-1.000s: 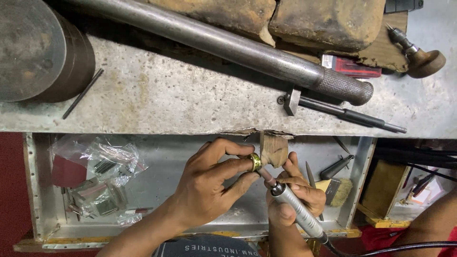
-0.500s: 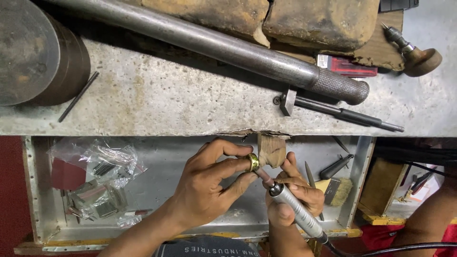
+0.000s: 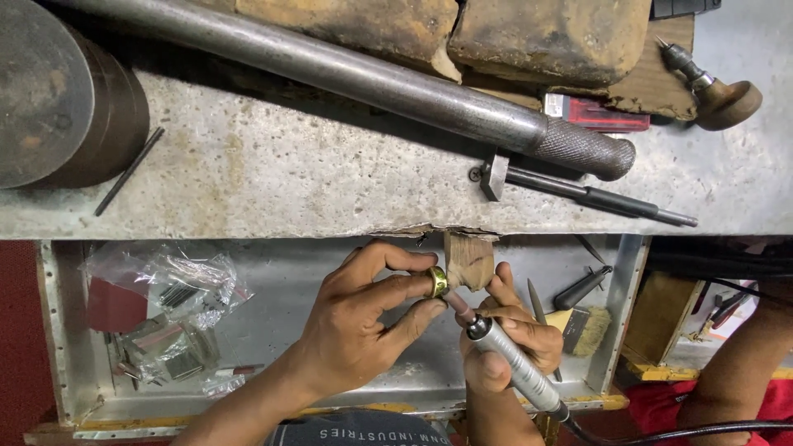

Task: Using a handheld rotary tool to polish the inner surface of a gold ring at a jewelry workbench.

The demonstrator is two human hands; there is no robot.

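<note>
Just below centre of the frame, my left hand (image 3: 363,330) pinches the gold ring (image 3: 437,282) between thumb and fingertips, braced against the wooden bench pin (image 3: 469,260) that juts from the edge of the grey bench (image 3: 330,182). My right hand (image 3: 512,339) is wrapped pen-style around the rotary handpiece (image 3: 512,363), its tip touching the ring's lower right edge. To do this well, I judge I should keep the ring pressed to the pin, feed the tip lightly, and keep my fingertips clear of it over the metal tray (image 3: 330,281).
</note>
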